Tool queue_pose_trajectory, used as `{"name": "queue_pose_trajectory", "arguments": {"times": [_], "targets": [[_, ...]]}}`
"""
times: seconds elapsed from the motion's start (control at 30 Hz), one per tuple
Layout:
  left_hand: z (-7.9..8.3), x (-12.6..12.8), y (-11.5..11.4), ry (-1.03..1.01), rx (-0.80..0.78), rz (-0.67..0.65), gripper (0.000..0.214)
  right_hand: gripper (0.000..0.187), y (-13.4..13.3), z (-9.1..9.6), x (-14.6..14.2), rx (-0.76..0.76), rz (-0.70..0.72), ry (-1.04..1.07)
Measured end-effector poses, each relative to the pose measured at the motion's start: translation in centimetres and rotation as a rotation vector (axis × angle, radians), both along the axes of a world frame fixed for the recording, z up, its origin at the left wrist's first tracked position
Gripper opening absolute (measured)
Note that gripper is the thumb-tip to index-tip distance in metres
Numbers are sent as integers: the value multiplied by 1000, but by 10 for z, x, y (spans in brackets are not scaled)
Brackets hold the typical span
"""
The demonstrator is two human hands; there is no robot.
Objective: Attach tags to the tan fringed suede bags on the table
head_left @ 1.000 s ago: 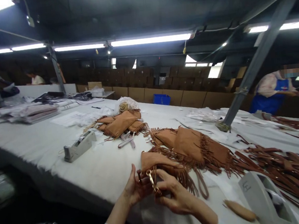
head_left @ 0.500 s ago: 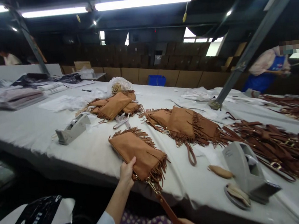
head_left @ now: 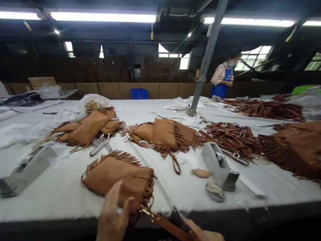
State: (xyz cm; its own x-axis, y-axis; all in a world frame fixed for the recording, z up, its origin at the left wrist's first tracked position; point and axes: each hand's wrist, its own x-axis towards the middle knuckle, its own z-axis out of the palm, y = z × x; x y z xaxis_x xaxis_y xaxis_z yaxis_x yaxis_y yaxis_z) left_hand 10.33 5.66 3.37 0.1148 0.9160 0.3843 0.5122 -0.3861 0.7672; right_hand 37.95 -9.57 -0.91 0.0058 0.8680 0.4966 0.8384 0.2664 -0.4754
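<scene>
A tan suede bag with fringe [head_left: 117, 175] lies flat near the front edge of the white table [head_left: 56, 191]. My left hand [head_left: 112, 223] rests on the bag's near corner, fingers partly spread. A brown leather strap [head_left: 171, 228] is clipped to the bag by a gold clasp [head_left: 145, 211] and runs down off the table edge. At the bottom of the view, my right hand [head_left: 207, 239] is closed round the strap's lower end.
Two grey tape dispensers [head_left: 23, 171] [head_left: 218, 166] stand left and right of the bag. More fringed bags [head_left: 89, 128] [head_left: 164, 133] lie behind, and a heap of brown straps [head_left: 236, 136] at right. A slanted metal post [head_left: 210, 47] rises from the table. A person in a blue apron [head_left: 223, 79] stands beyond.
The bag went from being held up in both hands to lying flat on the table. My right hand pulled the clipped strap down toward me. The view swung right.
</scene>
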Motion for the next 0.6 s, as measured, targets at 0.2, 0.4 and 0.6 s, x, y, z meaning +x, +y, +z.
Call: {"name": "queue_pose_trajectory", "arguments": {"times": [0.2,0.4,0.6], "targets": [[51,100,-36,93,-239,-1005,71,47,11,24,4,206,202,-132],[49,135,-31,163,-325,-1171,30,42,9,29,26,174,60,-177],[29,145,-14,46,-404,-894,40,33,32,33,102,-122,-558,-200]]}}
